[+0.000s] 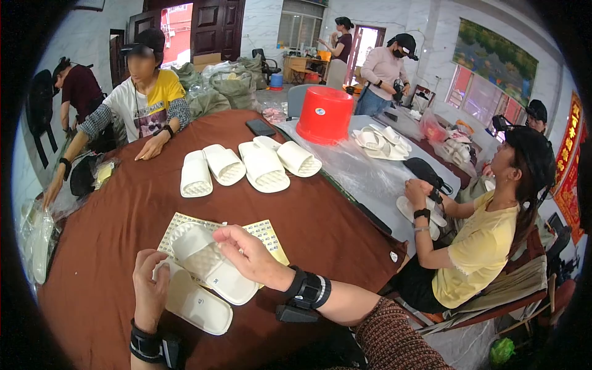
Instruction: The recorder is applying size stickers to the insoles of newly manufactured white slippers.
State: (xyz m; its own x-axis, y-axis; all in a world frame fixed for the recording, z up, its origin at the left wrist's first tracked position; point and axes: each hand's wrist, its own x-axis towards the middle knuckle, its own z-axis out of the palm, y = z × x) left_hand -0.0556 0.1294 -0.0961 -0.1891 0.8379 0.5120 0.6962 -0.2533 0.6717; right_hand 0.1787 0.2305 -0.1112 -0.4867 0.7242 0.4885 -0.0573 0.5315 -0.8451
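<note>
Right hand (pixel 250 253): fingers curled over the upper white foam slipper (pixel 209 262), pinching it at its side edge; black strap on the wrist.

Left hand (pixel 150 285): fingers closed on the heel end of the lower white foam slipper (pixel 197 305), thumb on top; black wrist strap likewise.

The two slippers lie partly stacked, sole side up, the upper crossing the lower, at the near edge of the desk (pixel 111 246) covered in dark red-brown cloth. Beneath them, touching, a pale yellow sheet of small printed stickers (pixel 268 237).

Further back on the desk: four white slippers in a row (pixel 250 166), soles up, well apart from the hands; a black phone (pixel 260 127); an upturned red plastic bucket (pixel 325 115) on clear plastic sheeting (pixel 364 176).

Persons: one in a yellow-and-white shirt (pixel 148 102) seated opposite, one in a yellow top (pixel 478 246) seated at right holding a white slipper.
</note>
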